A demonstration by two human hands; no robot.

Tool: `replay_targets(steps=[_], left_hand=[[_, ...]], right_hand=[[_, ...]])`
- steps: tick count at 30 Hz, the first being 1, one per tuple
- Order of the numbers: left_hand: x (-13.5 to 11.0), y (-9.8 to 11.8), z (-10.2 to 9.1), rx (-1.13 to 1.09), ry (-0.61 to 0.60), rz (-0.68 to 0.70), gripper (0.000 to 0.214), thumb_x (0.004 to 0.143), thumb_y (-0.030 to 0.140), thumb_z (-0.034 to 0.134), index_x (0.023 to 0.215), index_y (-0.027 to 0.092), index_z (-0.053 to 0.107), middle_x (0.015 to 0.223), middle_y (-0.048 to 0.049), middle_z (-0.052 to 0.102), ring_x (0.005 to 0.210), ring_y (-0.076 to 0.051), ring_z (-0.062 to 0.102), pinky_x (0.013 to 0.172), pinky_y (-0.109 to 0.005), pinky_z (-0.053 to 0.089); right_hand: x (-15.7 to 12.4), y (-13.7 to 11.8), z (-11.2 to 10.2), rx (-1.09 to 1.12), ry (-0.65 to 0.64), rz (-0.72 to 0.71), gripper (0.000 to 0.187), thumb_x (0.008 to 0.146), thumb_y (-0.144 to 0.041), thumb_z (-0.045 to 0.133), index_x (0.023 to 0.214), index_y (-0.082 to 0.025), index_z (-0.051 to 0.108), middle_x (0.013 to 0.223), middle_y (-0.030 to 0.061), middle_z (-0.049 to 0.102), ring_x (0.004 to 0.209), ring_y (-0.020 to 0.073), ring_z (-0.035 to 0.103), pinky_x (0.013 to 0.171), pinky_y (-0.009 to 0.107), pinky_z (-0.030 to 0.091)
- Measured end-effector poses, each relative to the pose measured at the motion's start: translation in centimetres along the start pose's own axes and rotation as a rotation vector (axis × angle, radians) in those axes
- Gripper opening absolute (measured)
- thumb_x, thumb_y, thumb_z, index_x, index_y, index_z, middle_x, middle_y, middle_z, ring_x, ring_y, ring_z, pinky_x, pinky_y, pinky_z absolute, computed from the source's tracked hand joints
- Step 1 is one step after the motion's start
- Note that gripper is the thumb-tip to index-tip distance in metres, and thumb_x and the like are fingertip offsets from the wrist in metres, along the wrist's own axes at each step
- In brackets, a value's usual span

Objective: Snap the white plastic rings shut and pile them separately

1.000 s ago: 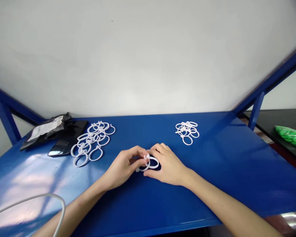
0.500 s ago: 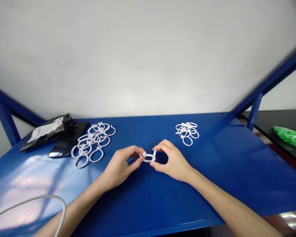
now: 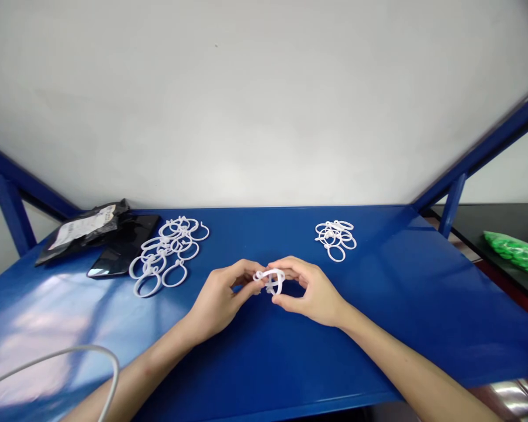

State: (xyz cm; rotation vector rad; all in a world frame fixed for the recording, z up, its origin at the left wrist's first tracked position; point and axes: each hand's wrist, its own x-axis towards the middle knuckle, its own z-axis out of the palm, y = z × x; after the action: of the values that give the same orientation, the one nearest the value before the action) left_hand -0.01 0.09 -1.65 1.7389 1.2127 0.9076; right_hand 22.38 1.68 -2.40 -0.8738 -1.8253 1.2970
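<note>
Between my hands, just above the blue tabletop, are white plastic curtain rings (image 3: 280, 282) with small eyelets. They overlap at the fingertips, so I cannot tell whether there are two pieces or one bent piece. My left hand (image 3: 217, 299) pinches the left side with thumb and fingers, near an eyelet. On the other side, my right hand (image 3: 312, 293) grips the curved part between its thumb and fingertips. A larger loose pile of white curtain rings (image 3: 152, 271) lies left of my left hand. Beyond my right hand sits a smaller pile of similar rings (image 3: 332, 234).
A black plastic package (image 3: 83, 228) with a white label rests on a dark glossy flat object (image 3: 118, 255) at the left. A white cable (image 3: 81, 348) arches across the lower left. Blue frame bars (image 3: 453, 205) flank the tabletop. Green bagged items (image 3: 514, 253) lie on a dark surface at right.
The white pieces between my hands have turned and now show a rounder loop facing me. My fingers have come closer together. Both piles stay as they were.
</note>
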Motion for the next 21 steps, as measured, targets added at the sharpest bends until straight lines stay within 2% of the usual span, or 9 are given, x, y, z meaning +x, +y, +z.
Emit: replay_targets(steps=[3,7,12,17,19,21], left_hand=[[0.11,0.1,-0.04,-0.139,-0.013,-0.068,0.021,0.091,0.041,0.067,0.097,0.021,0.069,0.081,-0.0017,0.075,0.07,-0.017,0.07,0.069,-0.027,0.055],[0.15,0.02,-0.08,-0.292,-0.008,-0.114,0.023,0.089,0.04,0.07,0.097,0.019,0.065,0.086,-0.0032,0.074,0.074,-0.017,0.071,0.073,-0.029,0.057],[0.09,-0.38,0.26,-0.347,-0.018,-0.126,0.028,0.088,0.038,0.072,0.107,0.02,0.061,0.093,-0.0045,0.075,0.079,-0.018,0.073,0.078,-0.033,0.059],[0.03,-0.39,0.65,-0.365,-0.02,-0.156,0.034,0.087,0.038,0.073,0.114,0.021,0.063,0.09,-0.0031,0.075,0.079,-0.019,0.074,0.08,-0.035,0.061],[0.01,-0.27,0.72,-0.398,-0.006,-0.164,0.031,0.086,0.038,0.074,0.11,0.02,0.064,0.089,-0.0025,0.075,0.078,-0.018,0.074,0.079,-0.034,0.061],[0.01,-0.13,0.73,-0.427,0.012,-0.184,0.027,0.085,0.039,0.075,0.1,0.019,0.064,0.088,-0.0027,0.076,0.079,-0.018,0.074,0.079,-0.033,0.061]], right_hand=[[0.03,-0.06,0.04,0.053,-0.024,0.01,0.048,0.08,-0.019,0.08,0.125,-0.024,0.064,0.122,0.0053,0.074,0.114,0.0232,0.072,0.104,0.041,0.056],[0.12,0.2,0.19,0.2,-0.045,0.034,0.05,0.08,-0.02,0.081,0.126,-0.023,0.061,0.124,0.0069,0.074,0.117,0.0236,0.071,0.107,0.044,0.055],[0.03,0.34,0.42,0.265,-0.039,0.1,0.044,0.08,-0.02,0.079,0.119,-0.022,0.059,0.121,0.0085,0.074,0.114,0.0246,0.073,0.102,0.045,0.058],[-0.12,0.46,0.85,0.195,0.06,0.051,0.049,0.077,-0.015,0.077,0.116,-0.026,0.048,0.124,0.0072,0.071,0.11,0.0219,0.074,0.098,0.042,0.06],[-0.18,0.35,0.94,0.096,0.089,-0.002,0.041,0.079,-0.015,0.074,0.108,-0.026,0.048,0.124,0.0065,0.071,0.11,0.0213,0.074,0.098,0.042,0.06],[-0.22,0.12,0.91,-0.065,0.095,-0.078,0.024,0.083,-0.015,0.07,0.097,-0.025,0.053,0.125,0.0066,0.071,0.114,0.022,0.072,0.1,0.043,0.058]])
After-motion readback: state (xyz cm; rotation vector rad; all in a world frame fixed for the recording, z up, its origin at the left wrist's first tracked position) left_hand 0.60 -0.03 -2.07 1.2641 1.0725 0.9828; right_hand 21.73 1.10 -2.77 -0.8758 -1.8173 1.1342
